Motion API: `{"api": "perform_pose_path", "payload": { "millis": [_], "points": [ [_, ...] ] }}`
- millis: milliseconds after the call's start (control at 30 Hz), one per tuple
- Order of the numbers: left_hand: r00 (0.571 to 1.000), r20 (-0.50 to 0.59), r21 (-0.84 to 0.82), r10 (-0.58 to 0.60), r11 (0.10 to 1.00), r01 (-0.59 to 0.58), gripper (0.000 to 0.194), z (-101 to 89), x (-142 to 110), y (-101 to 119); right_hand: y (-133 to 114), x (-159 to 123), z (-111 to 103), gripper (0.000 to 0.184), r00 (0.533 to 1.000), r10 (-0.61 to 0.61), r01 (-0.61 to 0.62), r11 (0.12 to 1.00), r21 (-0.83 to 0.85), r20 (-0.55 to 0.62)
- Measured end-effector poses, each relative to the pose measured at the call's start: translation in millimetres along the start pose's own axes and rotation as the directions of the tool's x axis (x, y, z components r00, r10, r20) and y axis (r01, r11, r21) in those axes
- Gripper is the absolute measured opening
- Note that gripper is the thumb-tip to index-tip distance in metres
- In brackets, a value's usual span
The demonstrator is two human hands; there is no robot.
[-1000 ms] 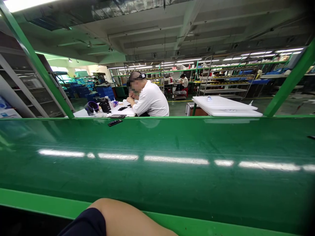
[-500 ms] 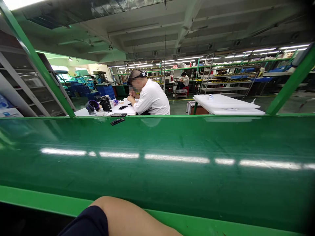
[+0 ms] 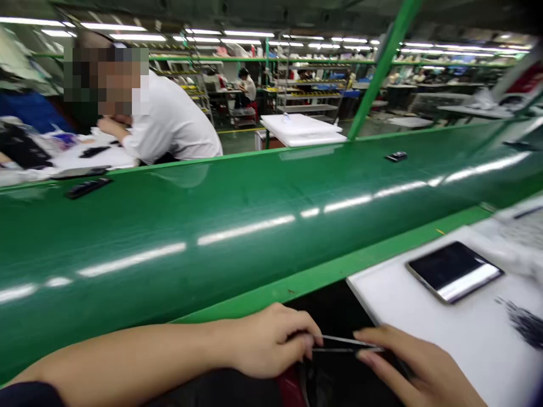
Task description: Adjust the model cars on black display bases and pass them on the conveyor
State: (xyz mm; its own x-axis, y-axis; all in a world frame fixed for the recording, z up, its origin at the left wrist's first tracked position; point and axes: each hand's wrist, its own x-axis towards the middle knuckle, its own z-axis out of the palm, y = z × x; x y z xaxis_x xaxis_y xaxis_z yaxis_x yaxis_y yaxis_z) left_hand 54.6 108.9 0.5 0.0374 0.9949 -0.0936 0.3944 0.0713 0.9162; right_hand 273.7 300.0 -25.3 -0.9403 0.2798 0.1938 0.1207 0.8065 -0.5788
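Note:
Near the bottom centre, my left hand (image 3: 271, 342) is closed, thumb and fingertips pinched together; whatever lies between them is too small or blurred to make out. My right hand (image 3: 418, 362) comes in from the lower right, with thumb and forefinger closed on thin metal tweezers (image 3: 345, 341). The two prongs spread apart toward the left and reach my left fingertips. Below the hands lies a dark area with a dark red strip (image 3: 292, 386), partly hidden. A phone (image 3: 456, 272) rests on the white table (image 3: 407, 308) beside my right hand.
A green conveyor belt (image 3: 237, 192) crosses in front, bearing a small black part (image 3: 396, 156) and another black part (image 3: 89, 187). Small dark pieces (image 3: 526, 325) lie on the table at right. Beyond the belt sits a co-worker in a white shirt (image 3: 178, 116).
The view has turned right and down. Both hands, the tweezers and the white table with the phone have come into sight; before, only my left arm showed.

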Motion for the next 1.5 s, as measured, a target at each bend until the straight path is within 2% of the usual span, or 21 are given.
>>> {"api": "perform_pose_path", "payload": {
  "millis": [100, 233, 333, 433, 533, 633, 700, 767, 933, 1033, 1333, 1500],
  "points": [
    [0.995, -0.008, -0.144, -0.101, 0.985, 0.099, 0.03, -4.1, 2.8, 1.3, -14.8, 8.3, -10.2, 0.015, 0.999, 0.034, -0.034, 0.998, 0.045, 0.013],
    [0.986, 0.003, -0.326, -0.168, 0.932, 0.16, 0.038, -5.3, 5.9, -3.1, -26.3, 10.1, -14.9, 0.013, 0.998, 0.03, -0.023, 0.991, 0.134, -0.051],
    [0.977, 0.01, -0.379, -0.213, 0.903, 0.201, 0.039, -6.4, 4.9, -2.6, -28.5, 10.3, -14.6, 0.011, 0.996, 0.062, -0.047, 0.979, 0.198, -0.07],
    [0.976, 0.011, -0.398, -0.218, 0.894, 0.204, 0.038, -7.6, 3.4, -0.7, -28.3, 11.8, -14.8, 0.012, 0.99, 0.144, -0.135, 0.952, 0.276, -0.011],
    [0.985, 0.003, -0.337, -0.175, 0.927, 0.166, 0.041, -7.5, 2.2, -0.4, -27.4, 13.0, -17.4, 0.022, 0.954, 0.274, -0.3, 0.875, 0.379, 0.124],
    [0.993, -0.012, -0.22, -0.116, 0.969, 0.111, 0.041, -6.3, 1.3, -1.9, -26.3, 13.6, -22.3, 0.038, 0.882, 0.382, -0.471, 0.746, 0.471, 0.276],
    [0.995, -0.014, -0.182, -0.1, 0.979, 0.096, 0.039, -5.7, 1.1, -2.5, -26.0, 13.8, -26.0, 0.041, 0.858, 0.404, -0.514, 0.678, 0.526, 0.318],
    [0.995, -0.015, -0.173, -0.097, 0.98, 0.093, 0.039, -5.8, 1.4, -2.1, -26.0, 13.9, -29.1, 0.04, 0.854, 0.406, -0.52, 0.645, 0.559, 0.326],
    [0.995, -0.017, -0.148, -0.099, 0.984, 0.096, 0.042, -7.0, 1.6, 1.8, -26.2, 13.9, -32.1, 0.042, 0.839, 0.395, -0.54, 0.693, 0.478, 0.374],
    [0.995, -0.016, -0.132, -0.1, 0.987, 0.097, 0.042, -7.0, -0.2, 2.4, -26.0, 14.2, -32.0, 0.042, 0.846, 0.375, -0.523, 0.717, 0.46, 0.378],
    [0.992, 0.037, -0.029, -0.121, 0.992, 0.122, 0.048, -10.2, -0.7, 2.9, -30.8, 19.0, -39.3, 0.039, 0.838, 0.36, -0.539, 0.662, 0.521, 0.409],
    [0.998, 0.03, -0.046, -0.059, 0.997, 0.06, 0.047, -8.5, -0.4, -0.8, -21.9, 12.4, -34.0, 0.04, 0.81, 0.378, -0.577, 0.654, 0.49, 0.449]
  ]
}}
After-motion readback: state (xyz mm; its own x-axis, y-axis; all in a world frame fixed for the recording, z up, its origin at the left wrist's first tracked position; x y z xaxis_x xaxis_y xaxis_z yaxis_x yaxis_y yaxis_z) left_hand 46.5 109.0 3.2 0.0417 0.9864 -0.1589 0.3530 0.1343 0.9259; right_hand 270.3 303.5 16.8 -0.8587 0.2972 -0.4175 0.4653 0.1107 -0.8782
